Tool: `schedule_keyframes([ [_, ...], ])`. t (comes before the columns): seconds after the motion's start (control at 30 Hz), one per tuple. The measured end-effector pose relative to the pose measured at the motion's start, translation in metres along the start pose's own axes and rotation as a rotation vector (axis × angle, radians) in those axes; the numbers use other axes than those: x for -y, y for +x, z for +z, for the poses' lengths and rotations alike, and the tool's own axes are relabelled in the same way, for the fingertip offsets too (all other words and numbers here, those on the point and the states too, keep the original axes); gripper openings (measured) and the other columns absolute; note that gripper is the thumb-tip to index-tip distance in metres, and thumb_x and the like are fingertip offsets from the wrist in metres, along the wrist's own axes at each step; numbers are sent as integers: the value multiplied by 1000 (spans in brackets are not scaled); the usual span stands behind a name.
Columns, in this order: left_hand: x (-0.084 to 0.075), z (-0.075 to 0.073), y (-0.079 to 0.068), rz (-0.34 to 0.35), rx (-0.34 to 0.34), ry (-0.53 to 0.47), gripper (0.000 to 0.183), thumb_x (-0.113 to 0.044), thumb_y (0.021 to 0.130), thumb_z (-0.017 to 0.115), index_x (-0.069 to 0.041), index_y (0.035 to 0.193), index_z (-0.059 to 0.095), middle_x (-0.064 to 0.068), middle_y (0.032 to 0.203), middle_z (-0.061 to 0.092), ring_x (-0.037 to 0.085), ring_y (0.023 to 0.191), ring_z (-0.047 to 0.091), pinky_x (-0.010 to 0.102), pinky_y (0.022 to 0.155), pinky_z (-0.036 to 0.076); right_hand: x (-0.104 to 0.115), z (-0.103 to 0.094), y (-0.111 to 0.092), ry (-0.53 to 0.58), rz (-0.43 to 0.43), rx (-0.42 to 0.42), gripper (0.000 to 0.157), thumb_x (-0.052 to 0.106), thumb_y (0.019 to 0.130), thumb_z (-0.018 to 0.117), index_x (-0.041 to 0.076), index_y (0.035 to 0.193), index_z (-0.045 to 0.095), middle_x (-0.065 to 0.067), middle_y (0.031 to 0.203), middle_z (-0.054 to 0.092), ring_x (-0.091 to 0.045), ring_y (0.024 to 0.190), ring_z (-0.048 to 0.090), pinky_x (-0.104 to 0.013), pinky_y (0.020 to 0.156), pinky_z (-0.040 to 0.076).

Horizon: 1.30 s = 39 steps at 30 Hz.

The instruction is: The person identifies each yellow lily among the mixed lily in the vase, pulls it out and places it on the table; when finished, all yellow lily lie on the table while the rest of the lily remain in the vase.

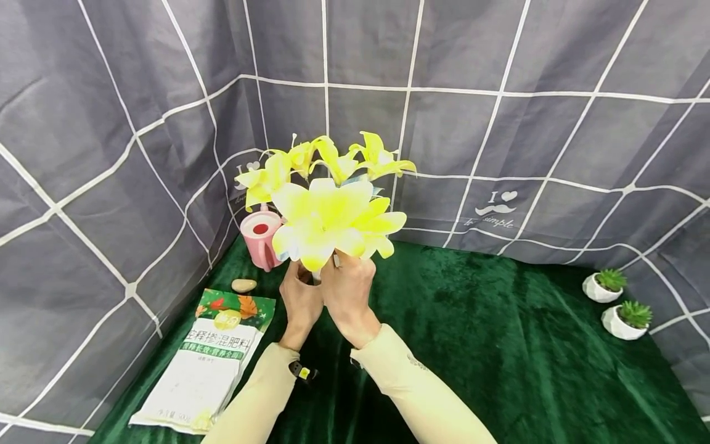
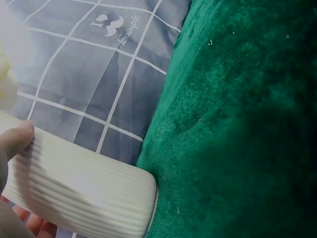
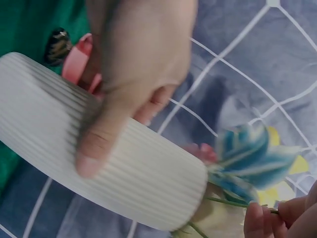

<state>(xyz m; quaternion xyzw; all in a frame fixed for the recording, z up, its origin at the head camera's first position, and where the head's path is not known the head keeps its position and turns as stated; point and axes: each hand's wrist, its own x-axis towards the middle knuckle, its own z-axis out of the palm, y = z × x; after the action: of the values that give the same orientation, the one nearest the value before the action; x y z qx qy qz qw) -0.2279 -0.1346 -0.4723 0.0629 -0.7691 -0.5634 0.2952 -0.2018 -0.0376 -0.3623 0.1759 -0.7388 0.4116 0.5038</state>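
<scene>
Yellow lilies [image 1: 324, 216] fill the middle of the head view, hiding the upper parts of both hands. My left hand [image 1: 301, 302] grips a white ribbed vase [image 2: 94, 183], thumb on one side and fingers on the other. The right wrist view shows that vase tilted, with green stems coming out of its mouth. At its lower right edge, my right hand [image 3: 294, 218] pinches one green stem [image 3: 228, 202] between thumb and fingers. Blue-green leaves [image 3: 257, 156] spread beside the mouth. From the head view, the vase is mostly hidden behind blooms and hands.
A pink mug [image 1: 261, 237] stands at the back left. Nearer are a tan stone [image 1: 244, 285] and a white and green fertilizer bag [image 1: 205, 364] lying flat. Two small potted succulents [image 1: 624, 320] stand far right on the green cloth [image 1: 488, 345]. Grey checked curtains [image 1: 444, 135] hang behind.
</scene>
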Motion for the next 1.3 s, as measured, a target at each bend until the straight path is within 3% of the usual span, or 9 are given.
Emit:
schedule_keyframes([
  [0.17, 0, -1, 2, 2, -2, 43, 44, -20, 76, 85, -15, 114, 65, 8, 97, 71, 25, 93, 71, 42, 87, 61, 9, -9, 9, 23, -12, -58, 20, 19, 96, 68, 11, 79, 62, -6, 58, 47, -15, 48, 41, -27, 48, 39],
  [0.4, -5, 6, 11, -25, 24, -4, 46, -25, 76, 86, -14, 115, 66, 9, 105, 71, 24, 99, 72, 43, 91, 60, 21, -34, 30, 288, 44, -116, 24, 18, 92, 73, 7, 77, 59, -7, 59, 51, -13, 48, 37, -25, 48, 30],
  [0.47, -5, 8, 11, -32, 33, -6, 51, -29, 73, 89, -13, 115, 65, 10, 106, 71, 25, 100, 72, 45, 91, 60, 25, -45, 33, 258, 38, -121, 26, 15, 93, 71, 7, 73, 57, -7, 58, 49, -14, 51, 34, -27, 49, 27],
  [0.63, -4, 11, 11, -42, 54, -6, 65, -38, 66, 95, -14, 118, 64, 6, 111, 71, 22, 101, 70, 44, 92, 59, 28, -75, 39, 133, 51, -143, 13, 16, 94, 71, 3, 90, 69, -12, 79, 70, -22, 74, 64, -28, 68, 50],
  [0.73, -3, 12, 13, -32, 58, -10, 67, -38, 66, 95, -15, 121, 65, 6, 113, 71, 22, 101, 69, 44, 93, 58, 28, -91, 47, 313, 137, -179, 20, 10, 89, 76, -2, 105, 73, -13, 91, 77, -18, 88, 74, -27, 82, 58],
  [0.8, -3, 11, 15, -26, 57, -4, 67, -38, 66, 95, -15, 122, 64, 6, 114, 72, 22, 102, 70, 45, 94, 58, 26, -103, 54, 484, 175, -216, 16, 0, 85, 77, -8, 99, 74, -13, 88, 78, -17, 82, 75, -30, 76, 62],
  [0.9, -3, 8, 17, -20, 54, 5, 68, -37, 66, 95, -15, 122, 64, 6, 116, 71, 24, 102, 70, 47, 93, 59, 23, -121, 58, 548, 198, -235, 11, -8, 82, 76, -14, 91, 73, -7, 88, 79, -14, 75, 75, -29, 74, 63],
  [1.13, -3, -9, 19, -50, 46, 27, 68, -40, 67, 94, -16, 123, 63, 6, 118, 70, 24, 105, 70, 46, 95, 59, 4, -159, 58, 360, 243, -211, 11, -8, 83, 76, -8, 93, 77, -1, 92, 79, -8, 73, 74, -22, 74, 61],
  [1.3, -3, -16, 17, -40, 32, 21, 68, -39, 67, 94, -15, 123, 64, 6, 118, 70, 24, 104, 69, 46, 95, 58, -39, -186, 52, 218, 266, -166, 9, -4, 84, 76, -8, 92, 78, 7, 86, 78, -1, 71, 72, -16, 70, 58],
])
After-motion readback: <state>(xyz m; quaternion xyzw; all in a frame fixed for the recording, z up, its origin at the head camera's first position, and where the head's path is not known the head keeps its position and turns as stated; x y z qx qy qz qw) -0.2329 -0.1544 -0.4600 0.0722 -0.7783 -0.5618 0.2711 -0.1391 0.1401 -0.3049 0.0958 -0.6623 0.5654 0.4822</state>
